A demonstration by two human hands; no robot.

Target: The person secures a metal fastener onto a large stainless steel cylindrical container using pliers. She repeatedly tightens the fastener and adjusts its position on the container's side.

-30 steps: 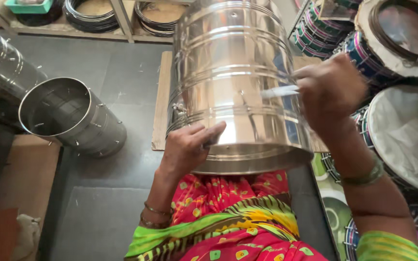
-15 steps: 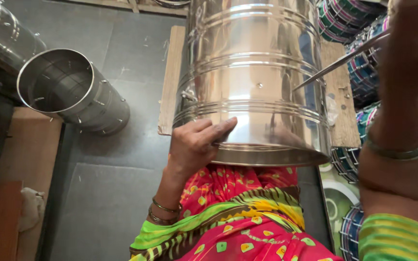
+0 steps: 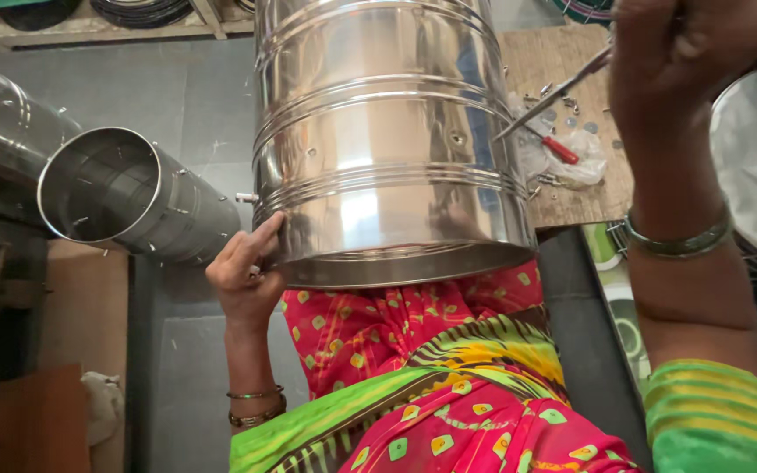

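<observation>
A person steadies a large steel drum (image 3: 387, 140) on the lap while holding a thin metal tool (image 3: 554, 92) beside it.

The left hand (image 3: 245, 273) presses flat against the drum's lower left rim, fingers spread, not clasped around anything. The right hand (image 3: 689, 52) is clenched on the thin tool, whose tip points at the drum's right side. Right of the drum a wooden board (image 3: 571, 188) carries a red-handled tool (image 3: 561, 151); left of the drum lies an open steel cylinder (image 3: 133, 197).
</observation>
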